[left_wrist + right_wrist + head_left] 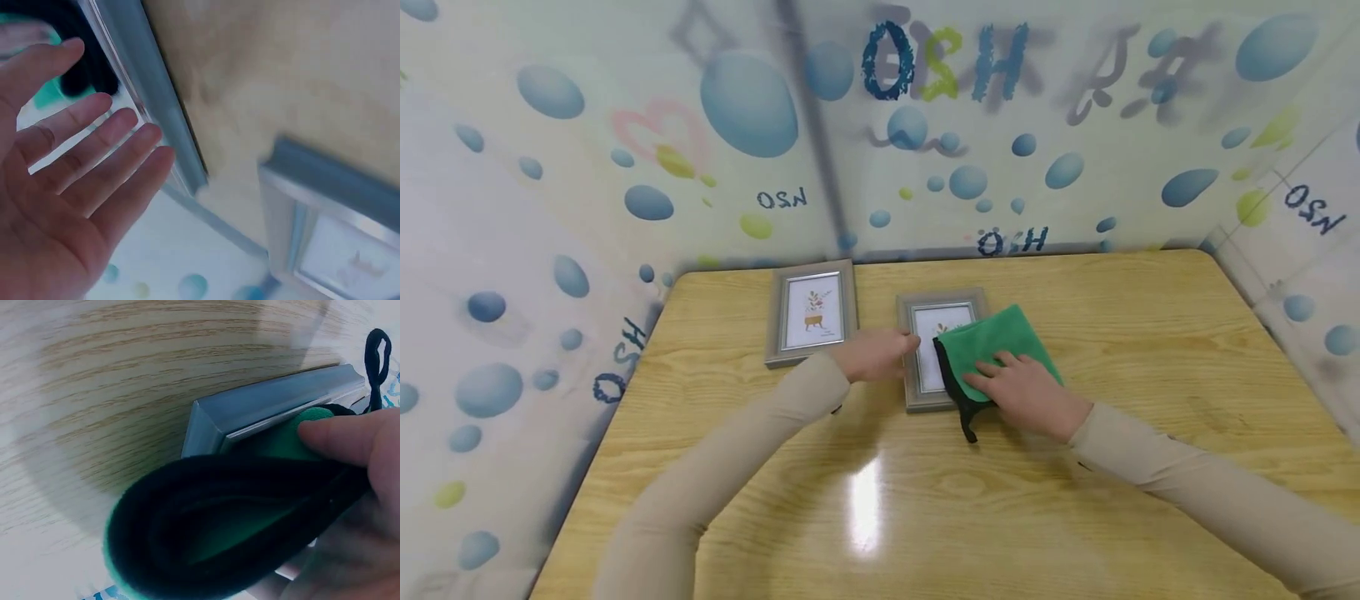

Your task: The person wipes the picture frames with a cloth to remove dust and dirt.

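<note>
A green cloth (pixel 1011 333) with black edging and a black loop lies over the right part of a grey picture frame (pixel 919 392). My right hand (pixel 1030 396) rests on it, fingers spread; in the right wrist view the thumb (pixel 344 434) presses the cloth inside the frame's border, and a fold bulges toward the camera. Beside the same frame's left edge is my left hand (pixel 880 354), with nothing in it. The left wrist view shows its fingers (pixel 106 169) extended and its palm bare. The cloth hides much of the picture.
A second grey picture frame (pixel 775 321) with a plant print lies to the left, close to my left forearm. Both frames lie on a light wooden table (pixel 1112 317). A pale wall covering (pixel 865 167) with blue bubbles borders the table's back and sides.
</note>
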Tool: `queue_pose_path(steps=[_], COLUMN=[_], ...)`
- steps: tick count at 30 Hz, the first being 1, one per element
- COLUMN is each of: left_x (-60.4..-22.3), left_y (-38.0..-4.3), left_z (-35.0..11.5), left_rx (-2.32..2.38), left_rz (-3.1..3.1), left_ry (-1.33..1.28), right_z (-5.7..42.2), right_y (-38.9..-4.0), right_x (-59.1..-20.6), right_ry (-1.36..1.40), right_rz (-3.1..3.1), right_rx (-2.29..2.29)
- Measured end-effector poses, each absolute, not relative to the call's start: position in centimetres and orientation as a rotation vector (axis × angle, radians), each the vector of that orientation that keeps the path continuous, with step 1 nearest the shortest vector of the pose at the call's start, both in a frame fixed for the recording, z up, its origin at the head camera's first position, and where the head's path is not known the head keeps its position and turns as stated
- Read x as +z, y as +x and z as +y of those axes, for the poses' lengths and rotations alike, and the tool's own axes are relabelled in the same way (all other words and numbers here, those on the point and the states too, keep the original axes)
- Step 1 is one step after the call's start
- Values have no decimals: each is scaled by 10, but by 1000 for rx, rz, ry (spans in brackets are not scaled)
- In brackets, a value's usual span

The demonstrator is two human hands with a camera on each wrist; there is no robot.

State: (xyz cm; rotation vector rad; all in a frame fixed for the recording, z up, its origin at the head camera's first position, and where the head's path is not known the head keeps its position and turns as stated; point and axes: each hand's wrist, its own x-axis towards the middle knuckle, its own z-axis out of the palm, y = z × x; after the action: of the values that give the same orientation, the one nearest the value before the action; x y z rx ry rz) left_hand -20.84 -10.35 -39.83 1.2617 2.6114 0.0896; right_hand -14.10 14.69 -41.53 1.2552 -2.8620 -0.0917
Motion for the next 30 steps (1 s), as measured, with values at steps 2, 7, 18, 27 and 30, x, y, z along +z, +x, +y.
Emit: queue_pose_path(steps=[2, 7, 18, 27, 30], left_x=[-395, -397, -418, -425, -425], left_y=[-224, -257, -295, -306, -308], left_z=[-102, -97, -78, -82, -80], left_rx=[37, -49, -2, 100, 56], left_rz=[2627, 2711, 2754, 2678, 2657], left_ry=[1192, 993, 760, 685, 677], right_z=[146, 144, 143, 135, 134], right_y=[-141, -140, -138, -158, -167], right_x=[-416, -417, -420, -431, -437], right_ry=[1250, 1236, 1194, 1393, 1557], right_rz=[-2864, -2854, -2866, -2821, -2789], right_rx=[-104, -112, -181, 126, 349])
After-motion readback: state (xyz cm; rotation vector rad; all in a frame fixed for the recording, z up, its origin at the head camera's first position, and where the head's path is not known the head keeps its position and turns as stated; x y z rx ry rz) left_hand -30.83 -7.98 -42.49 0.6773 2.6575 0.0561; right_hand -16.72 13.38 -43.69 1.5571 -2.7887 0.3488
